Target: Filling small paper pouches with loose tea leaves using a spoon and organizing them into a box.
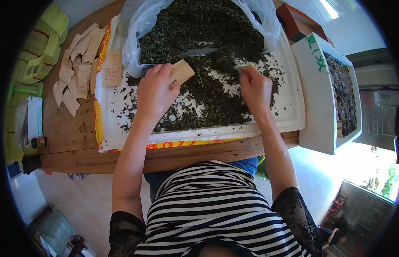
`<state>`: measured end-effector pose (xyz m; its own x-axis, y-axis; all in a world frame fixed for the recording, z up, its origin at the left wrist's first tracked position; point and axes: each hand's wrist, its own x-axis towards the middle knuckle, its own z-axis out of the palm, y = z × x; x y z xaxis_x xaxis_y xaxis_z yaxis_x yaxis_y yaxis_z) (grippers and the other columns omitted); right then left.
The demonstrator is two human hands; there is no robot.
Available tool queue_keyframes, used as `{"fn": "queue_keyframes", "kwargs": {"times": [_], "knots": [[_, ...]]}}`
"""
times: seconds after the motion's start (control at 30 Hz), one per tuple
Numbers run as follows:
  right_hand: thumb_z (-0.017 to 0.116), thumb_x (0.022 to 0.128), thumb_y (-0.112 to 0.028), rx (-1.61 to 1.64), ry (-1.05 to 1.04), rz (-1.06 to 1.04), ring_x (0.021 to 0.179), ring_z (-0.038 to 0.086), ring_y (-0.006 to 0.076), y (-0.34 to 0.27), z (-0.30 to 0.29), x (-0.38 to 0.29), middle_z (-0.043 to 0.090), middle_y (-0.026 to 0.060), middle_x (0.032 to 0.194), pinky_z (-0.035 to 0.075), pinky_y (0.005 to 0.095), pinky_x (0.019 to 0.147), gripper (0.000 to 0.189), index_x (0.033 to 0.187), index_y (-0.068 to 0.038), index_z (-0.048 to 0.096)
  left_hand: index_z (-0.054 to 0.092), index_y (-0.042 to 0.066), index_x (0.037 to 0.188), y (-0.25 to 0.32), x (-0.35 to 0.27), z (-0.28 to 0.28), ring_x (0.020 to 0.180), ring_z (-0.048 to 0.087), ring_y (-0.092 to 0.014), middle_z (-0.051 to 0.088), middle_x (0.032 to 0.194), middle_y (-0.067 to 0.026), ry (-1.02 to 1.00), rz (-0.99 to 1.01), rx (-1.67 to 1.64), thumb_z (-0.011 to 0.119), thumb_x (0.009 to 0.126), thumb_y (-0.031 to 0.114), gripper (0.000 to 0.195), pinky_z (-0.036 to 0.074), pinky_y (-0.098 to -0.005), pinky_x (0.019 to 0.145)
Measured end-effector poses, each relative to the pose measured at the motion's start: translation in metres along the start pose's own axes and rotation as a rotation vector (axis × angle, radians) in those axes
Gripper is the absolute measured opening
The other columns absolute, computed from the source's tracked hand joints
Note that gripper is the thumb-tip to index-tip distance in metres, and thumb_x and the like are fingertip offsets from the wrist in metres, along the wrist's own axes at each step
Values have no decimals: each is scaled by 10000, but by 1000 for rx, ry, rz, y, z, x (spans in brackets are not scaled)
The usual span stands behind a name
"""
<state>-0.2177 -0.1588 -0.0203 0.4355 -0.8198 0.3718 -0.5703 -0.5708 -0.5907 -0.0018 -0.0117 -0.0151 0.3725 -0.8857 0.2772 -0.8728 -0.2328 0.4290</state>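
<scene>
My left hand (157, 86) holds a small brown paper packet (181, 73) over the white foam tray (283, 123). To its right my right hand (255, 88) is closed with fingers pinched around something blurred, perhaps a utensil, beside dark loose leaves. Dried dark leaves, likely tea (206, 93), lie scattered across the tray. Behind them a clear plastic bag (135, 38) lies spread wide with a large heap of the same leaves in it. Another brown paper packet (112, 69) rests on the tray's left rim.
Brown paper packets (78, 75) lie piled on the wooden table (74, 138) at left, with stacked yellow-green packaging (42, 48) beyond. At right a foam box (315, 96) on its side holds rows of packets; a red box (302, 22) is behind. A person sits at far lower right.
</scene>
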Motion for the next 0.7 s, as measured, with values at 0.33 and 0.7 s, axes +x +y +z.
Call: {"fn": "queue_keyframes", "kwargs": {"times": [0.33,0.7], "knots": [[632,896,-89,335,-140,177,556,556,57,-41,19,-2,641,45,632,441,239,523,169,1011,14,702,575,-5,1223,8,4,0,1117,571,-339,606,1192,-159,-60,-53,-112,725,744,109,514,469,-399,956],[664,870,-25,246,62,-176,532,475,35,-85,-16,3,601,43,604,386,210,495,148,1009,-10,711,532,33,1327,3,-1,2,1120,588,-215,614,1204,-111,43,-180,-769,776,751,60,626,475,-326,936]]}}
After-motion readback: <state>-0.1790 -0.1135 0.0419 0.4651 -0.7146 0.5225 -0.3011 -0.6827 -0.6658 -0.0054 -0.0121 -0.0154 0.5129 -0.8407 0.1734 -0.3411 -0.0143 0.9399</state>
